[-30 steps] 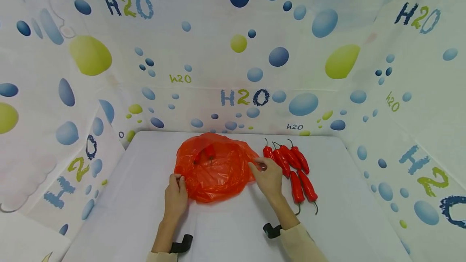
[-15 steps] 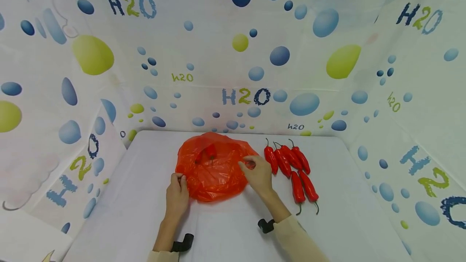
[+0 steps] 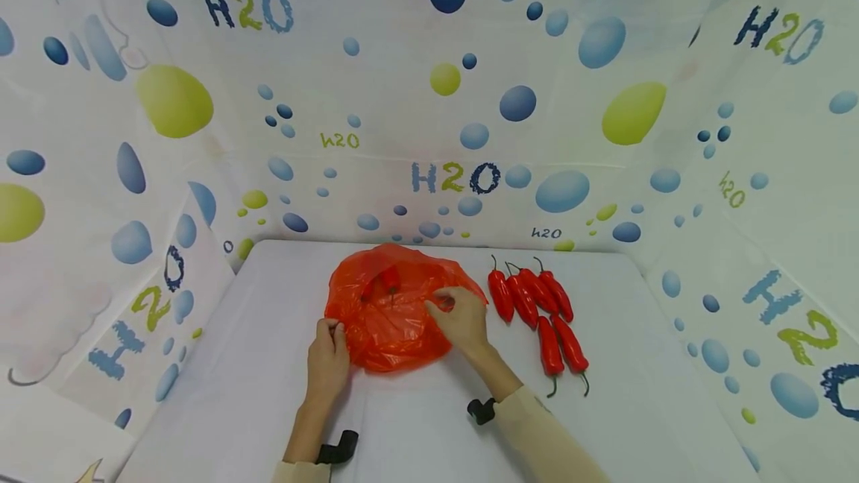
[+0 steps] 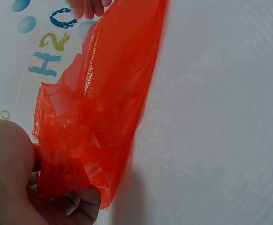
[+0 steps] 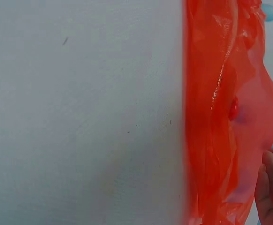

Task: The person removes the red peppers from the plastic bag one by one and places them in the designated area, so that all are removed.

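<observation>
A red plastic bag (image 3: 403, 330) lies spread on the white table with its mouth facing up. Inside it, red chili peppers with dark stems show, one being this pepper (image 3: 389, 278). My left hand (image 3: 327, 362) pinches the bag's near-left edge; in the left wrist view its fingers (image 4: 87, 201) curl round the crumpled film. Over the bag's right part hovers my right hand (image 3: 463, 319), thumb and forefinger bent apart with nothing visible between them. In the right wrist view, the right hand's loosely bent fingers (image 5: 268, 183) show beside the bag.
Several red chili peppers (image 3: 523, 300) lie in a loose group right of the bag, two of them closer to me, such as this pepper (image 3: 550, 345). Behind the table (image 3: 644, 364) hangs a white curtain (image 3: 376, 95) printed with blue and green drops.
My right hand has moved left from the bag's right edge to over the bag, uncovering the leftmost loose pepper. My left hand stays at the bag's edge. The view has shifted slightly.
</observation>
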`<state>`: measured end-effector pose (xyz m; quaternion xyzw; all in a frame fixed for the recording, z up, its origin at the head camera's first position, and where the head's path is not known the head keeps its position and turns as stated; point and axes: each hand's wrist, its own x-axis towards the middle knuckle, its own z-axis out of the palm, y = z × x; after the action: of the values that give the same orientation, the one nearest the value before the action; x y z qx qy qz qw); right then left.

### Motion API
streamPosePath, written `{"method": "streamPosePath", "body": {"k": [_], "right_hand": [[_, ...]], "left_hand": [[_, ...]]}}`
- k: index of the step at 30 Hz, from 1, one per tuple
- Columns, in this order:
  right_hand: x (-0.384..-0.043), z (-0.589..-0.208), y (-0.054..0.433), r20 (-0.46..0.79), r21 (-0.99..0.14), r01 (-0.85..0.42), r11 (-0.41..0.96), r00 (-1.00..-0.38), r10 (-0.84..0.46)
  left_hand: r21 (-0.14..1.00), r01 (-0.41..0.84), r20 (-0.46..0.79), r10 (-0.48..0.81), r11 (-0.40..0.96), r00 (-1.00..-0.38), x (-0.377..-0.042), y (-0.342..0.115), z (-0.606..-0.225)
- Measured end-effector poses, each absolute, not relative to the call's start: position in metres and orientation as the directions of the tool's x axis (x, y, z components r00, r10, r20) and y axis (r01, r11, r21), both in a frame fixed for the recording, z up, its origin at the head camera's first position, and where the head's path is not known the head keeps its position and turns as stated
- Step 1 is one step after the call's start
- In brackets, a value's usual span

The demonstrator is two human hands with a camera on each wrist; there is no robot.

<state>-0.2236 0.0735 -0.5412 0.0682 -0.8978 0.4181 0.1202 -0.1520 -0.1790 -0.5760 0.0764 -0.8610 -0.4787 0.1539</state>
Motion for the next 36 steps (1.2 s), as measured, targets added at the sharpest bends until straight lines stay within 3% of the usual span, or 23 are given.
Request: {"method": "streamPosePath", "body": {"k": [17, 36], "right_hand": [[-0.243, -0.546, 0.055, 0.229, -0.650, -0.255, 0.716, -0.964, -0.135], [-0.261, -0.537, 0.028, 0.117, -0.643, -0.208, 0.737, -0.978, -0.174]], "left_hand": [[0.846, 0.030, 0.214, -0.287, 0.533, -0.934, -0.154, -0.180, -0.577], [0.836, 0.047, 0.239, -0.286, 0.547, -0.928, -0.153, -0.178, -0.577]]}}
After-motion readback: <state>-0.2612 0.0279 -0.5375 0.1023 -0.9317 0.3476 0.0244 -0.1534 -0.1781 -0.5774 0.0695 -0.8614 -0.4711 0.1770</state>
